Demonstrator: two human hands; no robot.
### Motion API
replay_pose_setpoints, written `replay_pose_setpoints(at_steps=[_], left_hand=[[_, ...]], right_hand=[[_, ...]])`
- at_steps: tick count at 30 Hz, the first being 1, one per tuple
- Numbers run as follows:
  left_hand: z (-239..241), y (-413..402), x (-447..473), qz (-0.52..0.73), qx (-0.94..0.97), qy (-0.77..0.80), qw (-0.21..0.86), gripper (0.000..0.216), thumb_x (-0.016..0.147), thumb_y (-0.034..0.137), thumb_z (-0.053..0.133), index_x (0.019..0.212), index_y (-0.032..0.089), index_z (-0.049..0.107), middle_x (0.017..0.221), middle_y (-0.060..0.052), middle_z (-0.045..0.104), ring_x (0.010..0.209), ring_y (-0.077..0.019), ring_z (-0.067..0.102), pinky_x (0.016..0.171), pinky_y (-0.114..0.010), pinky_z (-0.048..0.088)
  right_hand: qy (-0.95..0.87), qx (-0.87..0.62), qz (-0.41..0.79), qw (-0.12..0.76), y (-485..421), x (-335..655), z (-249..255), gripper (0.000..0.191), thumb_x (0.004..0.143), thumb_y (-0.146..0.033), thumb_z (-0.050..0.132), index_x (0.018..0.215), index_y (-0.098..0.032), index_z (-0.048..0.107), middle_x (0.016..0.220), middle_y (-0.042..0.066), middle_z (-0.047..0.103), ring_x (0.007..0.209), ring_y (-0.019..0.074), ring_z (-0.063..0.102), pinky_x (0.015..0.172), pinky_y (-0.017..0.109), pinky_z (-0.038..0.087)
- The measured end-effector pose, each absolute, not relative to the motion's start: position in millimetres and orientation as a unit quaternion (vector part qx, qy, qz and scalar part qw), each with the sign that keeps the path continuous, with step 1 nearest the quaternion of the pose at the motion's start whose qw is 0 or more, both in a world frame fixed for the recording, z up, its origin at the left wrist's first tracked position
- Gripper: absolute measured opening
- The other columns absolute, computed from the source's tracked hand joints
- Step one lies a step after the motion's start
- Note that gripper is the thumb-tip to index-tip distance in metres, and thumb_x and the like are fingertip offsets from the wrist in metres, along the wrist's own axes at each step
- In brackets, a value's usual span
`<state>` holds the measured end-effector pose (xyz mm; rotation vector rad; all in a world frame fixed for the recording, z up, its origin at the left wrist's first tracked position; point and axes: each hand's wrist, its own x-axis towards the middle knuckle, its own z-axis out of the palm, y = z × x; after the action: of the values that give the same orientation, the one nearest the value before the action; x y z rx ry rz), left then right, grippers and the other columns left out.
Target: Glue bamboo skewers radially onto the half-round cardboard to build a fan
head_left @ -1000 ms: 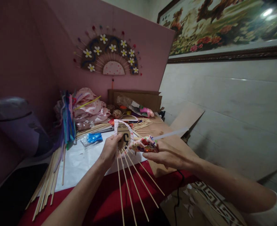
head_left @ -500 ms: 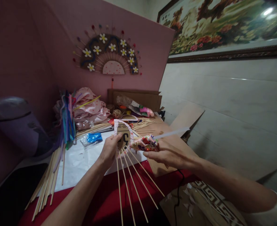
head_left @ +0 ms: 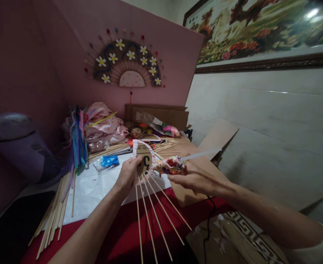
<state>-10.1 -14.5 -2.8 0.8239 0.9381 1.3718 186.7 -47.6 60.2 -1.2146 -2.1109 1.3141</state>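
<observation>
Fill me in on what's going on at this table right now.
A person is at work on a stick fan. The left hand grips a cardboard half-disc from which thin bamboo sticks splay toward the camera. The right hand holds a patterned glue gun, its nozzle at the disc's edge. Loose sticks lie on white paper, and a finished flowered fan hangs on the pink board.

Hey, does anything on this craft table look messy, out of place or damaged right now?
Nothing looks damaged. The loose bamboo sticks at the left lie in an untidy pile with ends past the white paper. The left hand holds a cardboard half-disc with sticks fanning out; the right hand holds a glue gun.
</observation>
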Motion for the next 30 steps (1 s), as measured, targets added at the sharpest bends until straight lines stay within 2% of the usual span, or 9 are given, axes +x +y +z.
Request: replay_pose_setpoints(at_steps=[7,13,19,23,30], left_hand=[[-0.8,-15.1,-9.5,0.589,0.353,0.414,0.598,0.023,0.062,0.033,0.067,0.068,0.011,0.063,0.058,-0.004,0.063,0.044,-0.0107,0.052,0.042,-0.022,0.038],[-1.7,-14.9,-9.9,0.593,0.346,0.415,0.597,0.024,0.060,0.032,0.068,0.068,0.010,0.064,0.060,-0.005,0.064,0.048,-0.0121,0.055,0.044,-0.022,0.040],[-3.0,-14.4,-10.8,0.589,0.350,0.399,0.609,0.023,0.061,0.032,0.067,0.068,0.010,0.064,0.059,-0.003,0.063,0.045,-0.0101,0.052,0.043,-0.021,0.039],[-2.1,-14.4,-10.3,0.590,0.347,0.407,0.605,0.023,0.060,0.031,0.068,0.069,0.010,0.064,0.060,-0.004,0.064,0.047,-0.0111,0.054,0.044,-0.022,0.040],[-1.3,-15.1,-9.3,0.589,0.358,0.409,0.598,0.021,0.060,0.031,0.067,0.066,0.010,0.063,0.057,-0.003,0.062,0.046,-0.0109,0.053,0.044,-0.021,0.039]], right_hand=[[-0.755,-0.443,0.451,0.173,-43.7,189.9,59.0,0.028,0.082,-0.041,0.049,0.067,-0.018,0.043,0.055,-0.005,0.037,0.048,0.0083,0.031,0.045,0.021,0.028],[-0.764,-0.432,0.434,0.201,-43.2,187.7,55.2,0.024,0.082,-0.039,0.049,0.071,-0.017,0.046,0.059,-0.004,0.036,0.052,0.0084,0.030,0.047,0.022,0.026],[-0.745,-0.458,0.447,0.187,-40.4,191.5,49.5,0.036,0.082,-0.045,0.046,0.060,-0.019,0.035,0.053,-0.005,0.032,0.048,0.0074,0.028,0.044,0.022,0.023],[-0.742,-0.464,0.441,0.197,-39.8,193.0,48.1,0.036,0.082,-0.047,0.047,0.062,-0.018,0.037,0.054,-0.005,0.034,0.047,0.0073,0.030,0.043,0.022,0.023],[-0.745,-0.439,0.464,0.193,-44.4,183.5,55.4,0.031,0.083,-0.040,0.049,0.062,-0.018,0.041,0.050,-0.006,0.032,0.045,0.0072,0.028,0.042,0.021,0.025]])
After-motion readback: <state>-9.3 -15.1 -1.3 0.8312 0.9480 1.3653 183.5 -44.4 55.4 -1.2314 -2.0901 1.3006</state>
